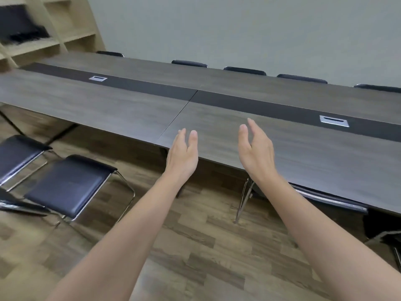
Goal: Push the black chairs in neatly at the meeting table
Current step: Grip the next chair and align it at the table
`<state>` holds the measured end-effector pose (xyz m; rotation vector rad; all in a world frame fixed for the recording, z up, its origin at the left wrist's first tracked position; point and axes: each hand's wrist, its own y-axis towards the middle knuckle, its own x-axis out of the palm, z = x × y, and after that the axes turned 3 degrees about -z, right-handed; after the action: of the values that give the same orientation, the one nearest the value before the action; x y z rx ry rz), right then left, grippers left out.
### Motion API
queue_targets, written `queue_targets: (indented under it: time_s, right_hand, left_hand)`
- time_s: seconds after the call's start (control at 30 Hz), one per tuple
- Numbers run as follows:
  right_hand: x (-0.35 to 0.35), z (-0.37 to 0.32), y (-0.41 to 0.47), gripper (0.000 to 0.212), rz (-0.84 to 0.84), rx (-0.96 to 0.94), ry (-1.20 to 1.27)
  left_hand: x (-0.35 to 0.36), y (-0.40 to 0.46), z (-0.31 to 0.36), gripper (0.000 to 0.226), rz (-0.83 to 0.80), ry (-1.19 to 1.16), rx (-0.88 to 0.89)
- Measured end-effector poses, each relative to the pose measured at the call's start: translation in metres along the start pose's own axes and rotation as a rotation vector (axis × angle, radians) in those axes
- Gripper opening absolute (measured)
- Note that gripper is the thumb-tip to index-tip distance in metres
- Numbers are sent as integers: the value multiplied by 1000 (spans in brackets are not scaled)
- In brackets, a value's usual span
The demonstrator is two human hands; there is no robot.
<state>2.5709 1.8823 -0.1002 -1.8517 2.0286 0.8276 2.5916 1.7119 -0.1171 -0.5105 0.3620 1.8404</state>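
Both the left hand [183, 154] and the right hand [256, 151] hang open and empty, palms facing, above the near edge of the long dark wood-grain meeting table [121, 109]. The black padded chair with a chrome tube frame [67, 187] stands pulled out at the left — probably light and stiff, sliding easily on the wood floor [195, 246]; grip its seat edge or frame. Its backrest isn't visible, and another chair [18, 152] is cut off by the picture's edge.

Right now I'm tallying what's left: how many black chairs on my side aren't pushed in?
2, both at left: one standing on the floor clear of the table, another behind it at the frame edge. More may be out of view.
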Motion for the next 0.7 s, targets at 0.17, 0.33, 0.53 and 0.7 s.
queue_targets:
  time_s: [0.17,0.33,0.53,0.7]
  right_hand:
    - [55,-46,-6,54,-45,-25,34]
    - [118,-89,-15,53,-51,-6,72]
    - [182,-133,-22,54,-22,8,91]
    - [228,-165,-31,53,-24,5,125]
  left_hand:
    - [-68,7,-39,63,62,17,-43]
    - [-138,22,-82,63,79,49,-57]
    - [-209,41,-113,60,41,45,3]
    - [-255,46,-142,61,34,47,36]
